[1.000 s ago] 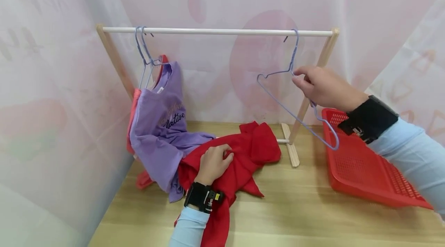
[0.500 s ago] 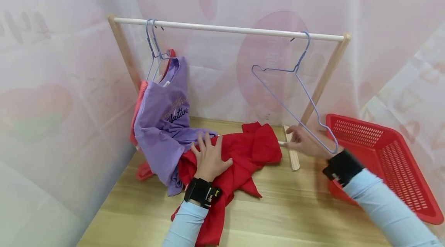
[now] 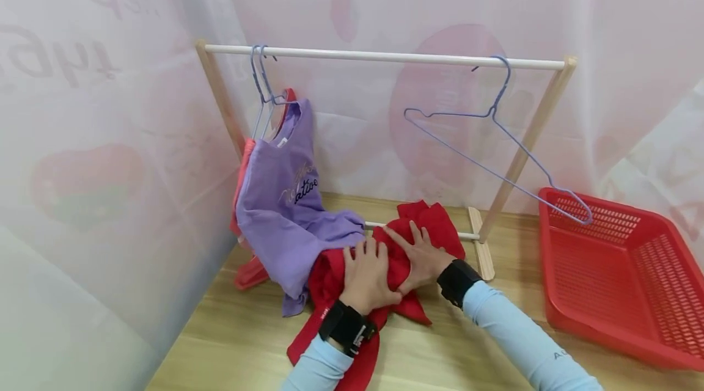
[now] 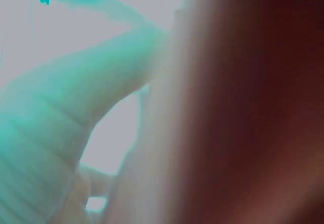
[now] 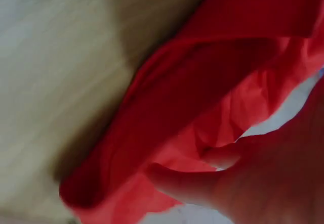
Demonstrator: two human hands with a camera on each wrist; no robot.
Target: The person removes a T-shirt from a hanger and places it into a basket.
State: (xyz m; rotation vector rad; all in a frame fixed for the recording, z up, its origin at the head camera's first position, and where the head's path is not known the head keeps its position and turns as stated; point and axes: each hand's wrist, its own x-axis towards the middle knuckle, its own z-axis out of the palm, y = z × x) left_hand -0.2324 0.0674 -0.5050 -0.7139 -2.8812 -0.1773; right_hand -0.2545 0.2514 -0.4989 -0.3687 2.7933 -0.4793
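Note:
A rumpled red garment [image 3: 396, 263] lies on the wooden table in the head view, partly against the foot of the rack. My left hand [image 3: 367, 278] rests on its left part with fingers spread. Beside it my right hand [image 3: 422, 259] touches the cloth with its fingers spread too. In the right wrist view, the thumb lies against the folded red cloth [image 5: 167, 107]. Much of the left wrist view is blurred, covered by a dark red surface. A blue wire hanger [image 3: 495, 113] hangs bare at the right of the rack's rail.
A purple shirt [image 3: 280, 195] and a pink-red garment [image 3: 242, 183] hang on hangers at the left of the white rail [image 3: 385, 56]. The red plastic basket [image 3: 621, 287] stands right of the rack on the table [image 3: 434, 360]. Printed curtains enclose the back and left.
My right hand has let go of the hanger and come down leftward onto the red garment. My left hand's fingers have spread on the cloth. The head view has shifted.

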